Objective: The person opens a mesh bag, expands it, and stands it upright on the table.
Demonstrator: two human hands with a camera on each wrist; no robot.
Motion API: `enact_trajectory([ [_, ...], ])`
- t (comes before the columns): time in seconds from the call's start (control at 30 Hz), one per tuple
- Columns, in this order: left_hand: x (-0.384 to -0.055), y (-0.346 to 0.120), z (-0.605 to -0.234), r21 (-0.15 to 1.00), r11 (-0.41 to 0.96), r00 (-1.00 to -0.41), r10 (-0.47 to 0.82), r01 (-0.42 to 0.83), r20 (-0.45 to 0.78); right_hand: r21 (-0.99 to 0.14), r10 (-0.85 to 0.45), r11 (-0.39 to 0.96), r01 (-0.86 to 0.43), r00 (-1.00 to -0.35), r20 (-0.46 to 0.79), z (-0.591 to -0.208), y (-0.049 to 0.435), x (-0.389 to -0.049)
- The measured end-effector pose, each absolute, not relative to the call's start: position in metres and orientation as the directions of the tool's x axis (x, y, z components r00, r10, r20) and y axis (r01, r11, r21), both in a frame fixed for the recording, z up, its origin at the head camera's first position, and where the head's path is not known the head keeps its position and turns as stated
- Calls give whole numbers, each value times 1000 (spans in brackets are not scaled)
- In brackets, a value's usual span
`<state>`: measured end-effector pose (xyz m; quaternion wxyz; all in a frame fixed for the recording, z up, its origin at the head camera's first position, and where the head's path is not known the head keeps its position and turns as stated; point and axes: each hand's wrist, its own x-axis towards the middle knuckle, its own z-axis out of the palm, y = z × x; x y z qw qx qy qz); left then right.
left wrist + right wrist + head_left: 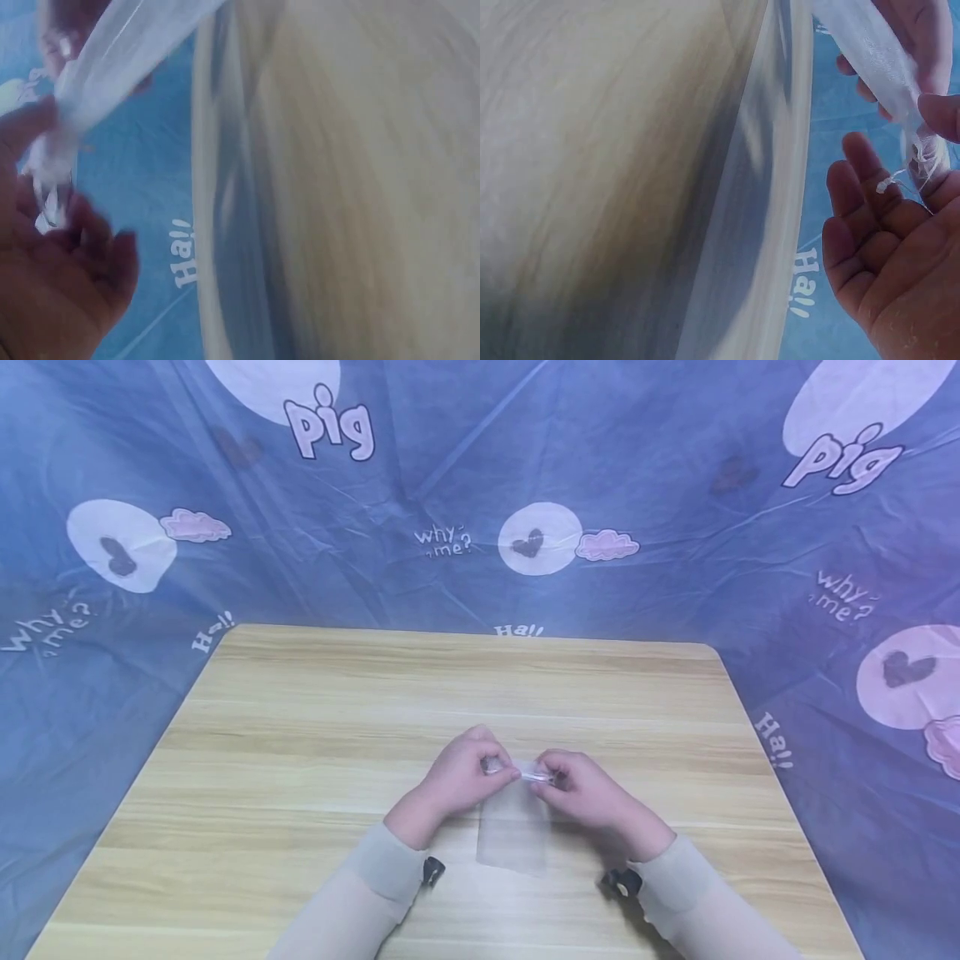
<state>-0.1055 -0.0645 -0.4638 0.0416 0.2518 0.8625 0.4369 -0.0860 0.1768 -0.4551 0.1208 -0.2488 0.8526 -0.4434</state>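
Both hands hold a sheer white drawstring bag by its gathered top edge, over the middle of the table. Its see-through body hangs down toward the near side. My left hand pinches the left end of the gathered edge between thumb and fingers. Close by on the right, my right hand pinches the other end. In the right wrist view, thin white cords with a knotted end stick out beside the right thumb. The left wrist view shows the bag's mesh stretching up from the left hand.
Under the hands lies a wood-grain table with rounded far corners. A blue printed cloth hangs behind it and along both sides. Black wrist mounts sit at the sleeve cuffs.
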Motion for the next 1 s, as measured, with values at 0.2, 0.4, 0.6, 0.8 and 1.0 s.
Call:
enact_trajectory([
  [0.2,-104,-58,-461,553,647,-845,473,526,251,-778,-497,551,-301,-867,-17,-452,176,-85],
  [0.4,-98,-49,-456,468,641,-791,540,608,288,-773,-486,558,-302,-874,-10,-452,177,-86],
  [0.6,-97,-47,-454,492,631,-793,547,600,267,-772,-493,553,-315,-870,2,-452,177,-85],
  [0.8,-99,-48,-454,551,620,-817,523,559,242,-780,-498,539,-316,-867,7,-450,175,-86],
  [1.0,-98,-49,-452,596,605,-833,505,529,226,-789,-509,524,-321,-861,13,-449,174,-85],
])
